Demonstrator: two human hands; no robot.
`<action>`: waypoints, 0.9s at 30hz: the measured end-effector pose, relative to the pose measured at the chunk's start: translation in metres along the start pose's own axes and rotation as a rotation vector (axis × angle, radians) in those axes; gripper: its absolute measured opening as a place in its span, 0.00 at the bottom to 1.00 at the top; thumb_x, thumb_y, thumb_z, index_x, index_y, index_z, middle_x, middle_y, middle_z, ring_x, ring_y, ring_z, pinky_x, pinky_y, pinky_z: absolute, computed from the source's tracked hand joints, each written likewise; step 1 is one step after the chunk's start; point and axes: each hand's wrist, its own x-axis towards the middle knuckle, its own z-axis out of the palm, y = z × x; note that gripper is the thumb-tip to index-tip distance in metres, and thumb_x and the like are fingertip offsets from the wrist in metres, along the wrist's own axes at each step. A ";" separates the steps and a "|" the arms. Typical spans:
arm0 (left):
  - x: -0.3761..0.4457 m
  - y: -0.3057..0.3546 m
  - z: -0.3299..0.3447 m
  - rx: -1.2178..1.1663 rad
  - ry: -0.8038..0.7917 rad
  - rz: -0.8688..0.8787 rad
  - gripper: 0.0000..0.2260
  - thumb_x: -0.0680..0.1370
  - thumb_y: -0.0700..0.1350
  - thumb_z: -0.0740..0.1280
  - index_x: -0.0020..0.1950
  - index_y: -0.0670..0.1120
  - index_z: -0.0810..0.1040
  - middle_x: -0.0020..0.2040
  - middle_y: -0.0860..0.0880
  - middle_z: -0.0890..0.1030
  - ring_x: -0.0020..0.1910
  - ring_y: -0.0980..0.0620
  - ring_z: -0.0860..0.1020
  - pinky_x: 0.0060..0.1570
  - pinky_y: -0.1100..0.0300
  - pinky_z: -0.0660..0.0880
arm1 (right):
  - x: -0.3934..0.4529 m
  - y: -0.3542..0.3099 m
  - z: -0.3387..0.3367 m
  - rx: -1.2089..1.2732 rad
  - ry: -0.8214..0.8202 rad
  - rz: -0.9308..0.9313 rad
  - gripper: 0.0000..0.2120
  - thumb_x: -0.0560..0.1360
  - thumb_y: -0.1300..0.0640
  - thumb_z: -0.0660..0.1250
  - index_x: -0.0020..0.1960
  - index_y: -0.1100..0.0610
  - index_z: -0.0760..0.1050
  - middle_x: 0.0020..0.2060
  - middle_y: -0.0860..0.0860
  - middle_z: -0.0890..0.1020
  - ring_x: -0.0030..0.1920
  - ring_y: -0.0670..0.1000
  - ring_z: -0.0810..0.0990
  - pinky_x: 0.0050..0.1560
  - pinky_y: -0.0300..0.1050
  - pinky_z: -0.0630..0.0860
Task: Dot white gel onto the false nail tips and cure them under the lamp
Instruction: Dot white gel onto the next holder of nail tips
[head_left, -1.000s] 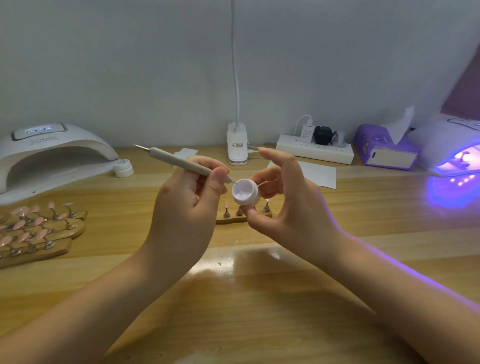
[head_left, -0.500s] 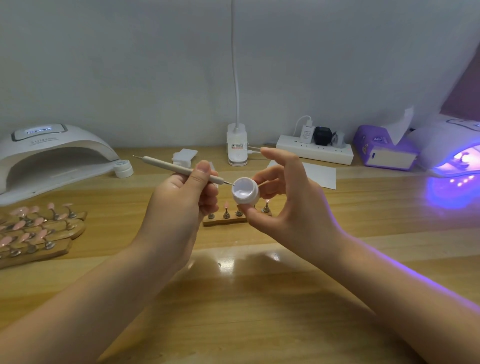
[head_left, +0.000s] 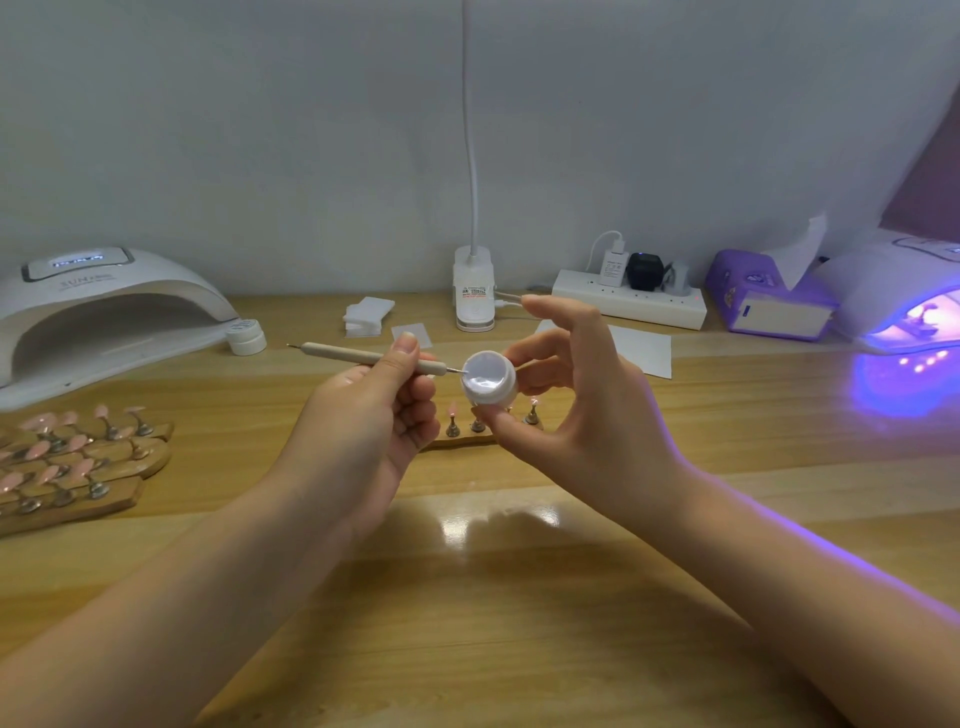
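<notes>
My left hand (head_left: 371, 415) grips a beige dotting pen (head_left: 358, 357), its thin metal tip touching the white gel inside a small open jar (head_left: 488, 384). My right hand (head_left: 571, 410) pinches that jar between thumb and fingers, tilted toward me above the table. Behind the hands a wooden holder (head_left: 462, 441) carries pink false nail tips on metal stands, partly hidden. A white cure lamp (head_left: 104, 306) stands unlit at the far left. Another lamp (head_left: 904, 296) glows purple at the far right.
Several wooden holders with pink nail tips (head_left: 67, 462) lie at the left. A jar lid (head_left: 247, 338), white pads (head_left: 369, 314), a desk-lamp base (head_left: 474, 291), a power strip (head_left: 628, 304), a purple tissue box (head_left: 769, 296) and a paper sheet (head_left: 639, 345) line the back.
My left hand turned, laying the pen flatter, and its tip slid further into the jar. The right hand kept the jar nearly still.
</notes>
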 end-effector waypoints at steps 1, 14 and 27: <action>0.000 0.000 0.000 -0.001 0.002 -0.003 0.11 0.79 0.49 0.65 0.42 0.44 0.80 0.27 0.52 0.75 0.27 0.57 0.72 0.30 0.65 0.74 | 0.000 0.000 0.000 -0.004 0.000 -0.002 0.38 0.67 0.56 0.78 0.70 0.59 0.61 0.49 0.50 0.80 0.45 0.44 0.80 0.48 0.31 0.76; -0.003 0.001 0.000 0.013 0.009 0.064 0.11 0.80 0.48 0.63 0.44 0.43 0.79 0.28 0.52 0.76 0.28 0.58 0.74 0.31 0.65 0.74 | -0.001 0.006 0.002 -0.019 0.012 -0.023 0.37 0.68 0.55 0.77 0.70 0.59 0.61 0.48 0.49 0.79 0.45 0.43 0.79 0.47 0.31 0.76; -0.004 0.007 -0.002 -0.073 -0.079 0.189 0.11 0.80 0.41 0.61 0.45 0.43 0.82 0.34 0.49 0.80 0.34 0.56 0.78 0.35 0.64 0.76 | 0.008 0.051 -0.016 -0.054 0.175 0.266 0.37 0.66 0.45 0.76 0.68 0.54 0.63 0.44 0.42 0.78 0.43 0.45 0.79 0.46 0.42 0.79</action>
